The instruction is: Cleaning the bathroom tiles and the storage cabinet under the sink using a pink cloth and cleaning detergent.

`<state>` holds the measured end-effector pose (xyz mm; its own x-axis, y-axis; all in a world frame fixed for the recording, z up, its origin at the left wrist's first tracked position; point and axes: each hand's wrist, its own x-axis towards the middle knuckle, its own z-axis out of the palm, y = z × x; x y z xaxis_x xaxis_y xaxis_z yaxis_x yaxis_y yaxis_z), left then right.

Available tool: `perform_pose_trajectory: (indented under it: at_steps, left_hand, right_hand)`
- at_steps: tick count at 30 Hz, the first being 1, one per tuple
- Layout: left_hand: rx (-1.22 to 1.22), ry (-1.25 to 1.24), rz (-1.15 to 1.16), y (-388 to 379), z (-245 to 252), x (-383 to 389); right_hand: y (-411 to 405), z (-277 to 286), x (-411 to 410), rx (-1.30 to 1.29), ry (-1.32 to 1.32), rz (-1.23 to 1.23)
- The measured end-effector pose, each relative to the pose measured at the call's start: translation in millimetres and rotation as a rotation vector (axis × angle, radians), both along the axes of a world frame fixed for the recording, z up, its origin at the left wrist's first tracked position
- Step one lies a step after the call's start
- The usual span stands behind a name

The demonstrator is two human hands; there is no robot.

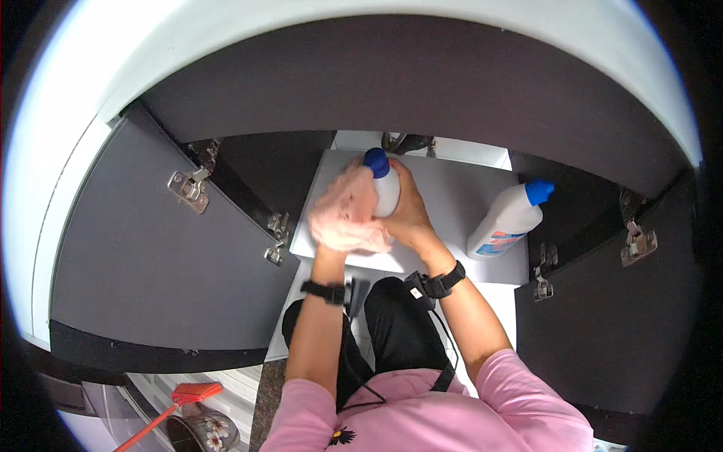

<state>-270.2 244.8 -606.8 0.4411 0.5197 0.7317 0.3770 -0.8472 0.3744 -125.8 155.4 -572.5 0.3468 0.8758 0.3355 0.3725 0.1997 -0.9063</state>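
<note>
My right hand point(411, 212) is wrapped around a white plastic bottle point(387, 195) with a dark blue cap, held tilted over the cabinet floor. A pink cloth point(347, 212) covers my left hand, which presses it against the bottle's left side; the fingers are hidden under the cloth, and the cloth is slightly blurred. To the right, a second white bottle point(500, 223) with a bright blue cap and a printed label stands on the grey cabinet floor point(446, 175), apart from both hands.
Dark cabinet doors hang open at the left point(164, 248) and right point(610, 322), with metal hinges point(189, 189). A dark panel point(395, 73) spans the front above the opening. Pipework point(408, 143) shows at the back. An orange-red broom point(195, 392) and a flower-patterned bin point(209, 432) are at lower left.
</note>
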Motion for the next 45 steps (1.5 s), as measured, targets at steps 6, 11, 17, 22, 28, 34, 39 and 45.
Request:
perform_pose_trajectory:
  at_steps: [6,11,17,22,28,34,39,45]
  left_hand:
    - [-0.239,-0.014,-0.028,-8,-119,-44]
    - [-0.538,-0.009,-0.277,6,-107,5]
    - [-0.887,-0.045,-0.411,36,-120,51]
    - [-0.650,0.276,-0.175,51,-167,44]
    - [-0.383,0.381,-0.070,4,-104,49]
    - [-0.187,-0.087,-0.259,-21,-101,42]
    - [-0.079,0.467,0.019,-19,-38,54]
    - [-0.480,0.730,0.124,-10,0,51]
  right_hand:
    - [-1,-2,-3,0.013,-0.021,-0.020]
    - [2,-13,3,0.056,-0.003,0.034]
    - [-12,4,21,-0.087,-0.024,0.161]
    - [-17,-4,24,0.003,-0.077,0.250]
    - [-27,-8,-6,-0.077,-0.243,-0.472]
    - [-37,4,35,-0.156,0.006,-0.146]
    - [-37,6,50,-0.271,-0.222,-0.024]
    - [-43,7,57,-0.234,0.063,0.108]
